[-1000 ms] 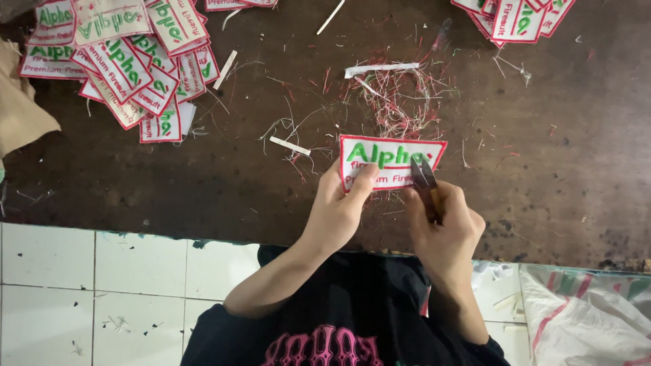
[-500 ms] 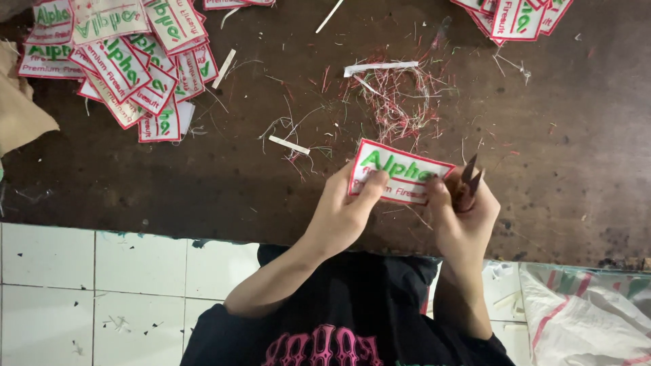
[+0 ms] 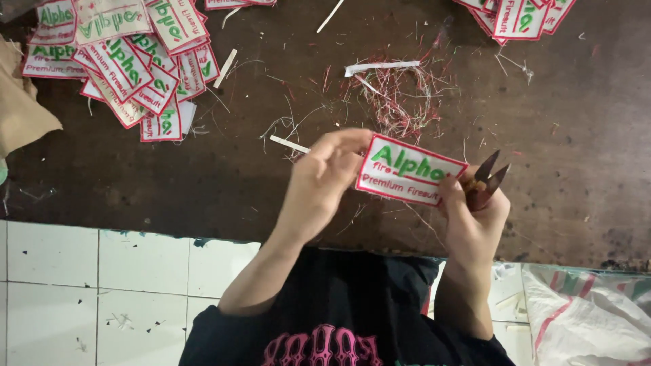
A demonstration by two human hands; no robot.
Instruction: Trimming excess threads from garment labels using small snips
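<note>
A white embroidered patch (image 3: 407,171) with a red border and green and red lettering is held up over the dark wooden table (image 3: 203,183). My left hand (image 3: 324,177) pinches its left end. My right hand (image 3: 470,211) touches its right end with the fingertips and also grips a small pair of thread snips (image 3: 486,180), blades apart and pointing up and to the right, clear of the patch.
A heap of the same patches (image 3: 125,54) lies at the far left, another stack (image 3: 519,17) at the far right. Cut red and white threads (image 3: 400,102) and white paper strips litter the middle. A white sack (image 3: 583,318) sits on the tiled floor at lower right.
The patch has been lifted and turned clockwise, its right end dropping. My right hand has slid right off the patch's face, and the snips now point away from it.
</note>
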